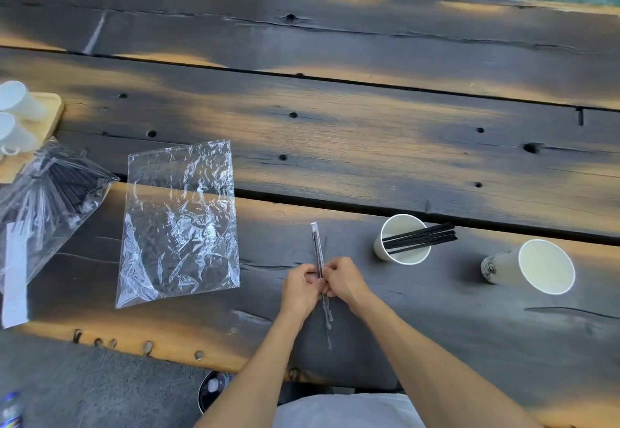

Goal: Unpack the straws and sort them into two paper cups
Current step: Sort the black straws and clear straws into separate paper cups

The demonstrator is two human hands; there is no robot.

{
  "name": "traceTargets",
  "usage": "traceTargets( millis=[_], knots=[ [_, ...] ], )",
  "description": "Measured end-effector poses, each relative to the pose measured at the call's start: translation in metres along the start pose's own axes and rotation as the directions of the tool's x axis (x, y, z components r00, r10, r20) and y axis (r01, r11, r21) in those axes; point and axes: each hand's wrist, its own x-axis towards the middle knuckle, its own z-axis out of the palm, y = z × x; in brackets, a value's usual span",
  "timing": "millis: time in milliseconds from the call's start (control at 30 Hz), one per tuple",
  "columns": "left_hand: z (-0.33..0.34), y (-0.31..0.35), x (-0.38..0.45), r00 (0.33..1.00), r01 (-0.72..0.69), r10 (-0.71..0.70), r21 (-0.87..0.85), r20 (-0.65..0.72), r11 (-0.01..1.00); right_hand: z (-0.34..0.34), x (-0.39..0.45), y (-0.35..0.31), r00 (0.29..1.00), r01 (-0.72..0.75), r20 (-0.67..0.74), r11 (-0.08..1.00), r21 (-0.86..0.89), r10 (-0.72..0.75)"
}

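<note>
We see a dark brown table (335, 145) with orange-yellow patches of light on it. The straws (419, 238) in the white cup (402, 239) are black. The other white cup (533, 266) has a black scribbly pattern near its bottom. The flat bag (181, 226) is clear and shiny. The full bag (47, 199) is clear too, with black straws inside.
</note>
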Motion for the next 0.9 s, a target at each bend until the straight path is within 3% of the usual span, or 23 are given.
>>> traceTargets(
  millis=[133, 367, 533, 667, 767, 833, 900],
  knots=[
    [-0.001, 0.0, -0.003, 0.999, -0.036, 0.039, -0.08, 0.033, 0.996, -0.005, 0.001, 0.006, 0.999, -0.004, 0.046, 0.997, 0.071, 0.0],
    [-0.004, 0.002, -0.008, 0.992, -0.102, 0.106, -0.06, 0.068, 0.993, -0.009, -0.001, 0.005, 0.996, 0.058, 0.061, 0.992, 0.11, -0.065],
    [-0.021, 0.005, -0.009, 0.994, -0.069, 0.085, -0.218, 0.063, 0.973, -0.018, -0.012, -0.015, 0.985, 0.159, 0.038, 0.974, 0.164, -0.167],
    [-0.034, 0.004, -0.018, 0.982, 0.069, -0.011, -0.307, 0.189, 0.949, -0.035, -0.03, -0.042, 0.96, 0.28, -0.062, 0.905, 0.322, -0.275],
    [-0.038, 0.012, -0.03, 0.941, 0.266, -0.081, -0.568, 0.33, 0.779, -0.052, -0.044, -0.06, 0.926, 0.378, -0.173, 0.813, 0.443, -0.337],
    [-0.04, 0.029, -0.038, 0.954, 0.246, -0.031, -0.72, 0.299, 0.649, -0.061, -0.051, -0.067, 0.917, 0.397, -0.186, 0.771, 0.498, -0.353],
    [-0.039, 0.048, -0.045, 0.971, 0.173, 0.032, -0.783, 0.239, 0.597, -0.067, -0.059, -0.069, 0.918, 0.387, -0.145, 0.754, 0.53, -0.369]
  ],
)
